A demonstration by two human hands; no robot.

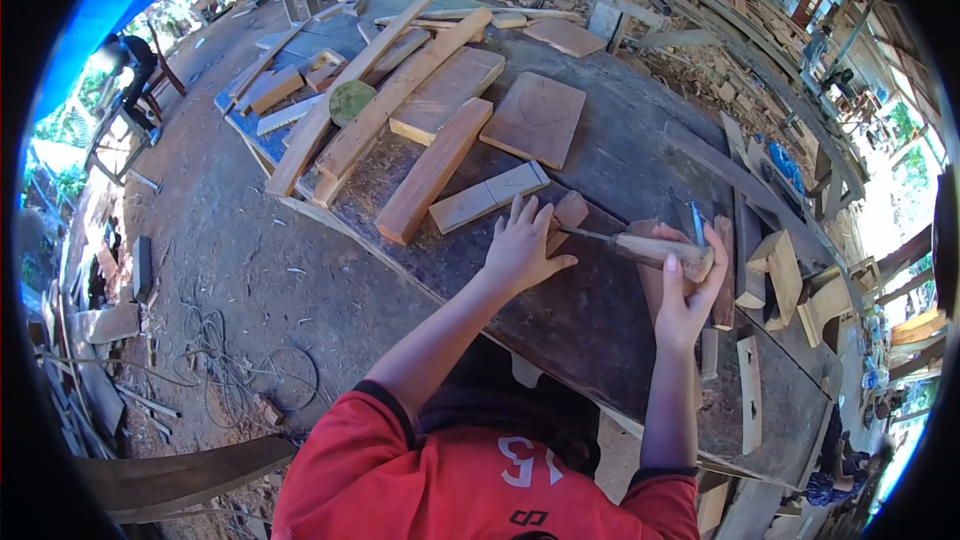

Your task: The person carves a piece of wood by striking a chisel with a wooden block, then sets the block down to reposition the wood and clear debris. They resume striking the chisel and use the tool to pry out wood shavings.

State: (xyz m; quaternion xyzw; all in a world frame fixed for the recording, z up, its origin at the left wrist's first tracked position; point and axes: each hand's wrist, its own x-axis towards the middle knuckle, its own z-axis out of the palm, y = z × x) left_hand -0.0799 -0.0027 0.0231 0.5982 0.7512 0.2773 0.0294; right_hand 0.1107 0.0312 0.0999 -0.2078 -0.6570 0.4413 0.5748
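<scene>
My right hand [688, 302] grips the thick wooden handle of a chisel [655, 250]. Its thin metal shaft points left, toward a small reddish wood block [568, 218]. Beside that block, my left hand [520, 248] has its fingers spread and thumb apart, fingertips right at the block's left edge. A slim blue pen-like thing [697, 224] rises by my right fingertips. Just beyond my left hand lies a pale wood piece with pencil lines [490, 197]. A square board with a drawn heart [535, 118] rests farther back.
Planks [400, 105] and a thick reddish beam [436, 172] cover the left of the dark worktable [630, 160]. A round green disc [352, 103] sits among them. Cut wood blocks [777, 270] stand at right. Loose cable [215, 345] lies on the ground; a person [135, 75] sits far left.
</scene>
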